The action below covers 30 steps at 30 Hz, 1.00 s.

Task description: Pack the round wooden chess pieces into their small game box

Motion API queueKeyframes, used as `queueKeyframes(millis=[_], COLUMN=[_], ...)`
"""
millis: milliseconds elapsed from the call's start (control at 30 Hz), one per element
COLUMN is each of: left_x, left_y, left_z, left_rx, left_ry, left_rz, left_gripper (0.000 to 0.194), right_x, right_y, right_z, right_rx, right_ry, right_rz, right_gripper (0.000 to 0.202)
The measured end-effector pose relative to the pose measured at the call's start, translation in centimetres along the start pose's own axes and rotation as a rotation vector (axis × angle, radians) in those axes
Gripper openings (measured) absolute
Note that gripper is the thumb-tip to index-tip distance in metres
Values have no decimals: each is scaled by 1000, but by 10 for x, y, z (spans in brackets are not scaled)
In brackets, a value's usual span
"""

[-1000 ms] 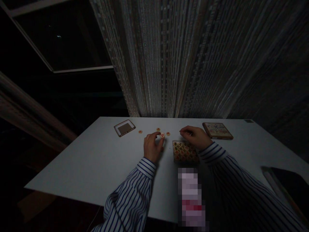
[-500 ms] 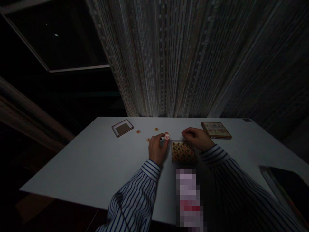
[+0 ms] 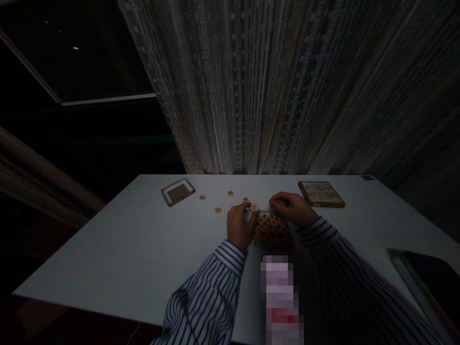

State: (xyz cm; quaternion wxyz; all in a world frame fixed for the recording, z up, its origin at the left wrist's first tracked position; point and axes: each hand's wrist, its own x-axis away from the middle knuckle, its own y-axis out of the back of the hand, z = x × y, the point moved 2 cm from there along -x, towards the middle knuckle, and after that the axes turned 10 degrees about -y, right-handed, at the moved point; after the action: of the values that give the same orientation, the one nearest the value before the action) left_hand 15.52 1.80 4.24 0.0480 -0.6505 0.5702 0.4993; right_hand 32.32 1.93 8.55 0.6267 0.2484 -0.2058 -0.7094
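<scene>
Shifted toward three o'clock since the earlier frame, my left hand (image 3: 239,227) pinches a round piece (image 3: 254,207) near the eleven o'clock corner of the box (image 3: 266,212), thumb and finger at its rim, apparently to keep the marked face uncovered. Loosely curled, my right hand (image 3: 295,209) sits at the box's one o'clock; I cannot tell whether it grips anything. Pale and coin-like, the piece carries a reddish mark.
</scene>
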Motion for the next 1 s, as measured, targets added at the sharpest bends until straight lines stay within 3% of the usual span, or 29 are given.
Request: queueKeyframes(millis=[367,767,1000], left_x=[9,13,13], left_y=[-6,-5,-4], left_z=[4,3,1], left_rx=[1,21,19], left_ry=[-59,-46,-59], left_rz=[-9,8,-4], left_gripper=[19,19,18], right_x=[-3,1,0], right_y=[-12,-16,-20], right_z=[2,-2,-3], right_rx=[36,107,128], right_ry=[-6,120,126], right_rz=[112,217,205], right_gripper=[15,14,12])
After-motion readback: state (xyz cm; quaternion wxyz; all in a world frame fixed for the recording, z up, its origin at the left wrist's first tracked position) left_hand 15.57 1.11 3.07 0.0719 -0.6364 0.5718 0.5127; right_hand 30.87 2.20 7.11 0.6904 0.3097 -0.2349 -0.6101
